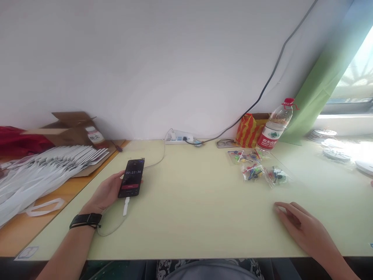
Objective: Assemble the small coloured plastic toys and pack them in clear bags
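Note:
On the left of the table, my left hand [107,194] is closed around a black phone [132,177], its lit screen tilted up with a timer reading 00:22:36. A white charging cable [126,207] hangs from the phone's lower edge. My right hand [303,225] rests at the right front of the table, fingers curled and the thumb near the index fingertip. Nothing shows in it. The nearest things beyond it are small clear packets of colourful plastic pieces, among them a packet with dark and green pieces [278,176].
A large water bottle [274,130] leans by a red-and-yellow striped bag [247,130]. Against the wall lies a white power strip [179,137]. Left are a stack of white bags [58,167] and an open cardboard box [70,128]. Wrapped round discs [336,153] lie far right.

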`<move>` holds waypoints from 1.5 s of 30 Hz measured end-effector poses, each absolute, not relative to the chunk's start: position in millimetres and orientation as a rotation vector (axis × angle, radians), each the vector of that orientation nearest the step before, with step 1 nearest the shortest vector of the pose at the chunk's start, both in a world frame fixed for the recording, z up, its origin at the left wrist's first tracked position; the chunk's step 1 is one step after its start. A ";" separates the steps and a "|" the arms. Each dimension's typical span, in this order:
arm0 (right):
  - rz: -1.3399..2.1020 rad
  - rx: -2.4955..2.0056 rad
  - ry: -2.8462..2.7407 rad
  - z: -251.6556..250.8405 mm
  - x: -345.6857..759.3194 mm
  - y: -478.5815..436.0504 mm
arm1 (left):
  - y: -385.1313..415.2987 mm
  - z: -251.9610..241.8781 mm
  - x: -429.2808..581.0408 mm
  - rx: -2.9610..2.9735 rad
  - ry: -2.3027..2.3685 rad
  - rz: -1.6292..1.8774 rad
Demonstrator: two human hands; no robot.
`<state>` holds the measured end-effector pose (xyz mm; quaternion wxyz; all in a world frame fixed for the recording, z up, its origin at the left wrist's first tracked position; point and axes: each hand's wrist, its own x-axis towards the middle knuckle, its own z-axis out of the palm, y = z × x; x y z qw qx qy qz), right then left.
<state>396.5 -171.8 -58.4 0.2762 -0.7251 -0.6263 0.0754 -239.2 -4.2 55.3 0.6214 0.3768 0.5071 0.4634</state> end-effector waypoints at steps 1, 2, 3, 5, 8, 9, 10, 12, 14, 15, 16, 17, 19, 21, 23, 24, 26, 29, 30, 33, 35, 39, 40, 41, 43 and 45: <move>0.198 -1.948 -1.685 -58.2 395.8 -172.0 | -4.2 55.3 -238.5 0.858 1.159 1.087; 0.193 -1.946 -1.688 -58.0 395.4 -171.9 | -4.4 55.4 -237.5 0.852 1.158 1.105; 0.188 -1.942 -1.691 -58.1 395.3 -171.7 | -4.9 55.5 -236.3 0.851 1.161 1.121; 0.177 -1.938 -1.690 -58.8 396.1 -170.9 | -6.4 56.0 -233.3 0.861 1.167 1.140; 0.166 -1.935 -1.686 -59.9 398.0 -169.8 | -9.1 57.0 -229.4 0.903 1.154 1.116; 0.163 -1.934 -1.685 -59.9 398.1 -169.7 | -9.9 57.4 -228.6 0.915 1.147 1.097; 0.159 -1.934 -1.685 -59.7 397.9 -169.9 | -10.7 57.7 -228.0 0.927 1.147 1.077; 0.153 -1.934 -1.691 -58.9 396.2 -170.8 | -12.2 58.5 -227.0 0.965 1.157 1.056; 0.147 -1.936 -1.701 -58.3 394.4 -171.7 | -13.9 59.6 -225.6 1.030 1.182 1.048; 0.146 -1.936 -1.708 -58.4 394.3 -171.8 | -14.9 60.2 -224.3 1.068 1.197 1.046; 0.145 -1.934 -1.714 -59.0 395.1 -171.5 | -15.9 60.9 -222.7 1.105 1.209 1.043; 0.143 -1.931 -1.718 -60.1 397.0 -170.8 | -16.8 61.6 -220.8 1.138 1.221 1.040; 0.151 -1.919 -1.734 -63.5 404.3 -167.9 | -18.5 62.5 -217.0 1.186 1.239 1.035; 0.170 -1.913 -1.756 -67.9 413.6 -164.6 | -19.6 62.4 -214.1 1.202 1.247 1.032; 0.199 -1.923 -1.767 -72.1 420.7 -162.7 | -20.1 61.5 -212.7 1.180 1.249 1.038; 0.208 -1.937 -1.761 -73.9 422.2 -162.8 | -20.2 61.2 -212.3 1.159 1.241 1.044; 0.208 -1.972 -1.734 -76.9 420.9 -164.9 | -21.0 62.0 -211.2 1.110 1.218 1.062; 0.183 -2.016 -1.703 -80.5 413.7 -169.8 | -25.0 68.9 -206.2 1.044 1.197 1.098; 0.177 -2.024 -1.699 -81.7 411.9 -171.0 | -27.4 72.6 -203.6 1.023 1.201 1.106; 0.171 -2.037 -1.691 -85.4 411.4 -172.2 | -36.9 85.0 -194.7 0.949 1.222 1.140; 0.168 -2.055 -1.676 -87.5 414.1 -171.7 | -44.4 92.6 -188.8 0.924 1.234 1.175; 0.183 -2.080 -1.665 -89.5 419.5 -171.1 | -57.7 102.9 -178.4 0.939 1.277 1.203; 0.187 -2.077 -1.668 -89.7 420.3 -171.2 | -60.1 104.5 -176.2 0.949 1.285 1.187; 0.190 -2.076 -1.669 -89.8 420.9 -171.3 | -62.1 105.8 -174.2 0.959 1.293 1.171; 0.204 -2.082 -1.663 -89.9 421.4 -171.4 | -64.6 107.3 -170.9 0.971 1.310 1.151; 0.221 -2.092 -1.649 -89.7 421.0 -171.3 | -65.6 107.7 -168.8 0.966 1.327 1.151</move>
